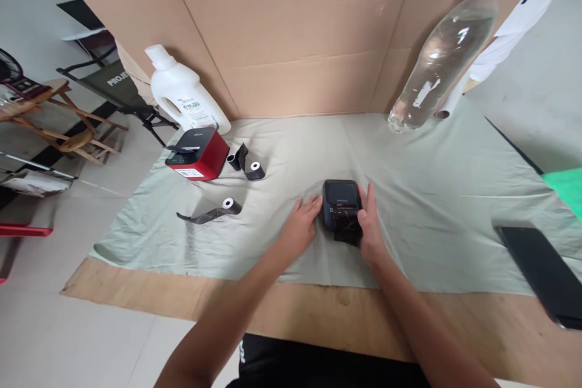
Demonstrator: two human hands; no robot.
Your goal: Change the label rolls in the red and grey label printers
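A small black portable printer (342, 194) lies on the grey-green cloth in front of me, with a strip of dark shiny film (348, 227) hanging out of its near side. My left hand (300, 225) rests on the cloth at its left, fingers stretched, the tips touching or nearly touching the casing. On the other side, my right hand (370, 230) holds the printer's right edge, thumb against the casing and one finger pointing away. Some of the right fingers are hidden. A black film roll (231, 205) with a loose tail lies to the left, and further black film rolls (254, 171) sit behind it.
A red and black box-shaped device (204, 154) stands at the left, before a white jug (186, 94). A clear bottle (448, 63) leans on the cardboard screen (300, 30) at the right. A phone (541, 273) lies near the wooden board's right end, beside green material (566, 191).
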